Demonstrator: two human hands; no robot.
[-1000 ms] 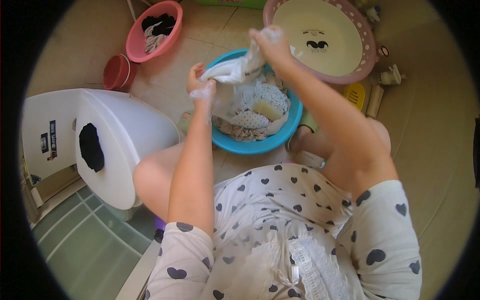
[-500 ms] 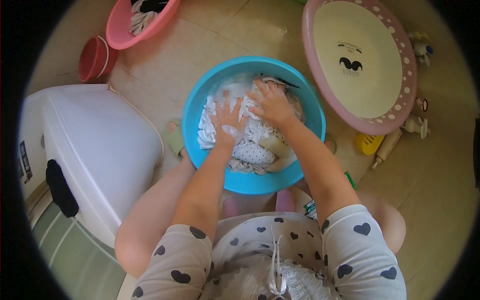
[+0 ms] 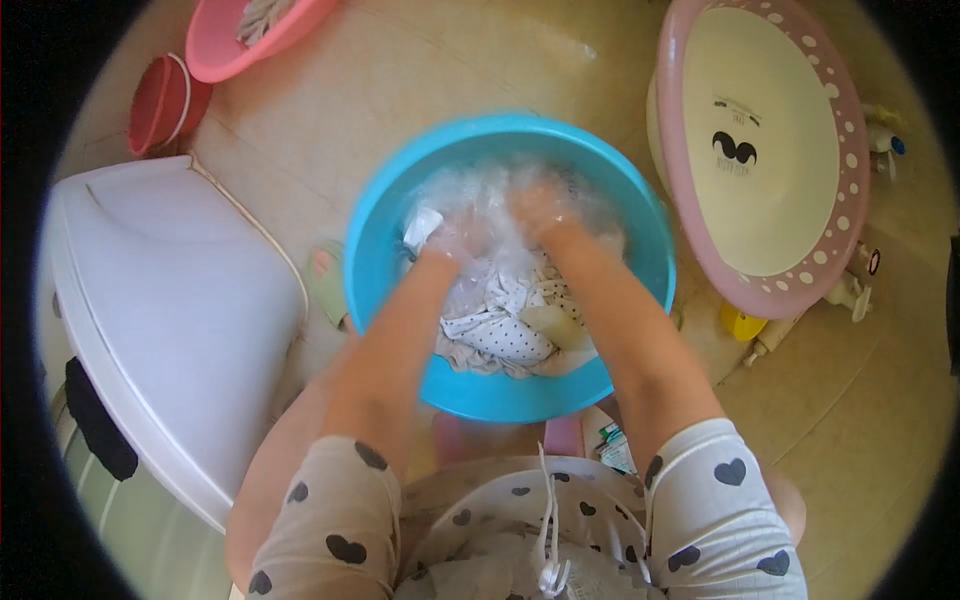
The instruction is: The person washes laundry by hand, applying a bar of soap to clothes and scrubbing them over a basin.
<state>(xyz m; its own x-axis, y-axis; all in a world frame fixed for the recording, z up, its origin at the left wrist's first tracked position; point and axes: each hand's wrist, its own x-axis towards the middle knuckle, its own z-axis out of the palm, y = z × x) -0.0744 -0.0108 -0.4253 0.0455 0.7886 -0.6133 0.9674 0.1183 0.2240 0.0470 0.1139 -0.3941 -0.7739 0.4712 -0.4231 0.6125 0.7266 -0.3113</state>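
Note:
A round blue basin (image 3: 385, 285) stands on the floor in front of me, holding wet laundry in sudsy water. My left hand (image 3: 455, 238) is down among the white clothes on the basin's left side, blurred by splashing. Farther in and to the right, my right hand (image 3: 540, 205) is also in the splashing water, its fingers smeared. Closer to me lies a white dotted cloth (image 3: 505, 335), with a greyish-beige cloth (image 3: 480, 360) along the near wall. Water and motion hide what either hand grips, if anything.
A large pink-rimmed basin (image 3: 690, 235) leans at the right, with a yellow item (image 3: 742, 322) by its lower edge. To the left is a white tub-like body (image 3: 170, 270) with a black cloth (image 3: 98, 420). A red bucket (image 3: 150, 105) and pink basin (image 3: 215, 55) stand far left.
Both hands, earlier spread flat on the clothes, are now sunk into the water, which splashes up around them. The white clothes at the far side are now mostly under suds.

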